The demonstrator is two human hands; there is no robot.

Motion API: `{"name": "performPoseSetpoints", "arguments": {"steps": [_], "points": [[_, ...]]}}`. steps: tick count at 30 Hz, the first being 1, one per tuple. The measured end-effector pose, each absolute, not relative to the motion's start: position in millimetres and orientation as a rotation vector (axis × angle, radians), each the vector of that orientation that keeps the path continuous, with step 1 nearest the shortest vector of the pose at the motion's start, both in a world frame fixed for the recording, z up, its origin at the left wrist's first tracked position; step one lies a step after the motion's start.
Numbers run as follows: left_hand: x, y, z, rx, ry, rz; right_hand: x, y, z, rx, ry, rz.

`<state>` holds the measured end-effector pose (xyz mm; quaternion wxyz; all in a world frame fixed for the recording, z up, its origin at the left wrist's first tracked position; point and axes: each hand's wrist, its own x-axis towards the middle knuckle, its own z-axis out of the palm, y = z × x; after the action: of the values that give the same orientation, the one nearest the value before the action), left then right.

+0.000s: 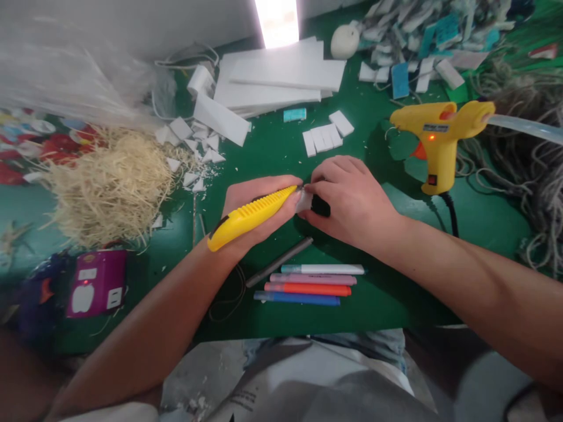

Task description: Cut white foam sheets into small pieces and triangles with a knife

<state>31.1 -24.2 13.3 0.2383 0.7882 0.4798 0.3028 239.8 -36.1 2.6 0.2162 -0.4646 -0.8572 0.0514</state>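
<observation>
My left hand (268,202) is closed around a yellow utility knife (253,218), whose front end points at my right hand (345,193). Between the fingers and thumb of my right hand is a small white foam piece (304,202), partly hidden by both hands. The knife's tip meets the piece, though the blade itself hardly shows. Just beyond my hands lie several small white foam blocks (323,139) in a row. A grey pen (279,262) and several markers, among them an orange marker (308,289), rest on the near side.
A yellow hot glue gun (442,140) with a lit lamp stands at right, its cord trailing down. White foam sheets (281,76) are stacked under a bright lamp (278,23). Straw (112,187) and a purple box (97,283) lie left; tangled grey cord (545,187) lies far right.
</observation>
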Motion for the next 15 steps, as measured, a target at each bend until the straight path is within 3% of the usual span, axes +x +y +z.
{"name": "performPoseSetpoints", "arguments": {"steps": [15], "points": [[27, -19, 25, 2.406, 1.244, 0.64, 238, -38, 4, -1.326, -2.369, 0.155]]}}
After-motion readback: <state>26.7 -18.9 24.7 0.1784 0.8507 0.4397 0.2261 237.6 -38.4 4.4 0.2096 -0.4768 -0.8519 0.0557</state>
